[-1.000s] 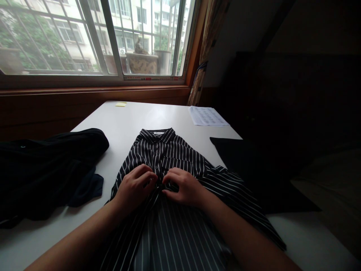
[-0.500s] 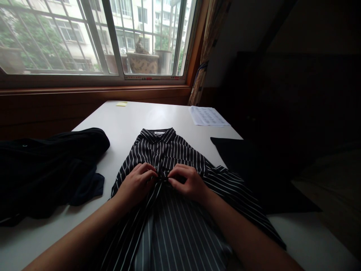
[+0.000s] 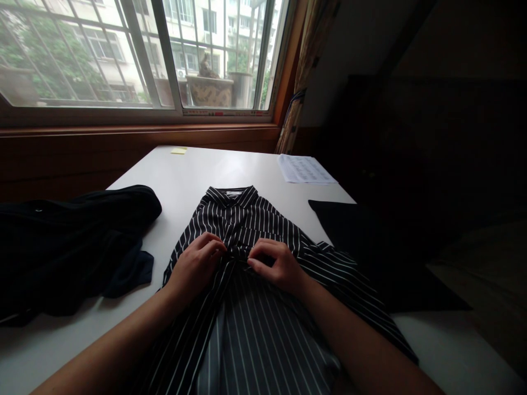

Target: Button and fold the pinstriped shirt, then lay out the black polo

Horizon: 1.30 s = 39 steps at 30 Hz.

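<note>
A black shirt with thin white stripes [image 3: 263, 225] lies flat on the white table [image 3: 197, 170], its collar pointing toward the window. My left hand [image 3: 195, 267] and my right hand [image 3: 275, 264] meet at the shirt's front placket, about mid-chest. Both hands have their fingers curled and pinched on the fabric edges where these come together. Below my hands the front lies partly apart, showing a greyer inner layer.
A heap of dark clothing [image 3: 69, 247] covers the table's left side. A printed paper sheet [image 3: 305, 169] and a yellow sticky note [image 3: 178, 151] lie at the far end. A black cloth [image 3: 370, 241] drapes off the right edge. Behind stands a barred window [image 3: 135, 55].
Both hands have shifted slightly up the placket toward the collar, and the pinch between them has tightened. The shirt has stayed in place.
</note>
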Tool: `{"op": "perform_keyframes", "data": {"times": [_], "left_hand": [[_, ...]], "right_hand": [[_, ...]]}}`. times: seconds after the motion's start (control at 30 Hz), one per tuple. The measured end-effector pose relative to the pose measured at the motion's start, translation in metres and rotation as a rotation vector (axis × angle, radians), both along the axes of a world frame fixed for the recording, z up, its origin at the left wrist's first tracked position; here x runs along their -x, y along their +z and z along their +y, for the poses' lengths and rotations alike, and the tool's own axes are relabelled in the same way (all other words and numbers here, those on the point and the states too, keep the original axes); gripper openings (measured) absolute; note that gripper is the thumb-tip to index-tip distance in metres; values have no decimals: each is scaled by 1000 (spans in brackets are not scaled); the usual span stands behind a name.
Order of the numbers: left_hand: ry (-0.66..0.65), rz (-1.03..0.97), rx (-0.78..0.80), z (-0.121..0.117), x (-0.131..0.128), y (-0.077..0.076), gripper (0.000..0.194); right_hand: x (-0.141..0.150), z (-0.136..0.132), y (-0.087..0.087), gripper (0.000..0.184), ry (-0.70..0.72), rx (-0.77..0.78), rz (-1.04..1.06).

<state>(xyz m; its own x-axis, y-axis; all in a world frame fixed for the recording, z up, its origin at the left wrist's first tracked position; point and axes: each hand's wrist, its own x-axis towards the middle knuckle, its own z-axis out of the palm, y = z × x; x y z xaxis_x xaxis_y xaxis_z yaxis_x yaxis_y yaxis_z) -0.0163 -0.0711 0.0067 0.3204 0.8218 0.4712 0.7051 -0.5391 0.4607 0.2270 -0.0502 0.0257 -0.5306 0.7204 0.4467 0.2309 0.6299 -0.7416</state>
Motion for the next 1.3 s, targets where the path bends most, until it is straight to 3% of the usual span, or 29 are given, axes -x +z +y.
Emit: {"op": "perform_keyframes", "data": {"times": [0.17, 0.33, 0.43, 0.6, 1.3], "left_hand": [[25, -41, -9, 0, 1, 0, 14], [34, -70, -12, -1, 1, 0, 14], [30, -66, -23, -2, 0, 1, 14], [14, -64, -42, -3, -2, 3, 13], [-13, -11, -21, -6, -4, 2, 11]], "right_hand": [[-1, -1, 1, 20, 86, 73, -29], [3, 0, -10, 13, 23, 136, -94], [5, 1, -16, 24, 42, 176, -158], [8, -1, -15, 28, 88, 91, -243], [10, -1, -20, 18, 134, 27, -248]]}}
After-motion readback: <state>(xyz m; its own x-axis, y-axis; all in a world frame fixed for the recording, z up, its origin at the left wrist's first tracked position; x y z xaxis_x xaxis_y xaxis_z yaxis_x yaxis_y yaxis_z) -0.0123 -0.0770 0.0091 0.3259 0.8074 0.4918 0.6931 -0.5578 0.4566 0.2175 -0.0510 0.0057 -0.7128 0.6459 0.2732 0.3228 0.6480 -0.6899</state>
